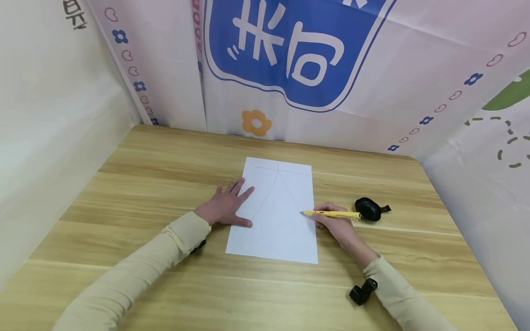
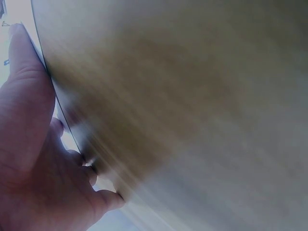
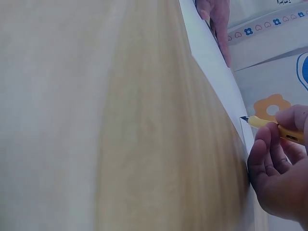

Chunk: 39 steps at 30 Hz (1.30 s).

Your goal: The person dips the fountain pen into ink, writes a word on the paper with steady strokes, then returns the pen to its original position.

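A white sheet of paper (image 1: 273, 239) lies on the wooden table, bearing thin drawn lines: one across near the top, a short upright one, and two that spread downward from it. My left hand (image 1: 225, 204) rests with spread fingers on the sheet's left edge; the left wrist view shows this hand (image 2: 43, 159) from the thumb side. At the right edge my right hand (image 1: 333, 223) pinches a yellow fountain pen (image 1: 339, 214), its tip at the lower end of the right slanting line. The right wrist view shows the pen (image 3: 260, 122) between thumb and fingers.
A black rounded object with a short tab (image 1: 368, 209), perhaps a pen cap or case, lies right of the right hand. Printed cloth (image 1: 165, 69) hangs behind the wooden table (image 1: 165, 151) and along its sides. Both wrists carry small black devices.
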Each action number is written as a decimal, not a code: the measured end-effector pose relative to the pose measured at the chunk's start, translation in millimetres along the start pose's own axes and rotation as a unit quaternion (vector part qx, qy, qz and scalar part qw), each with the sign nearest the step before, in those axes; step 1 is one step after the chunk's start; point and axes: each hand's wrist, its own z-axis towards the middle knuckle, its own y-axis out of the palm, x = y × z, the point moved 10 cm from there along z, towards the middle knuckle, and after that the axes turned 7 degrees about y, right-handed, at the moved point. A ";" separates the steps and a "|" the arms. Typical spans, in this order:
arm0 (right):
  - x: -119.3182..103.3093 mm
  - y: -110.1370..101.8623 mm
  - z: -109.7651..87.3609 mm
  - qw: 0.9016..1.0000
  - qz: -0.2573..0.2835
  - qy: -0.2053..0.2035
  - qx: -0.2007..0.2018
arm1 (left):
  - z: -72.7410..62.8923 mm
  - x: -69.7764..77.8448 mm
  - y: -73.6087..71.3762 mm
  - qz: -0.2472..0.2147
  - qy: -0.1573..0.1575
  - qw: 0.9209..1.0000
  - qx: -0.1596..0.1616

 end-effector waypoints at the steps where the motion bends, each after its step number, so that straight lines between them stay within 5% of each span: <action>1: 0.5 -0.1 -0.5 1.000 0.002 0.001 -0.001 | 0.1 -0.2 0.2 0.001 0.000 1.000 -0.001; 39: 5.7 -9.4 -26.8 1.000 0.006 0.005 -0.018 | 1.9 -2.0 1.7 -0.001 0.003 1.000 -0.004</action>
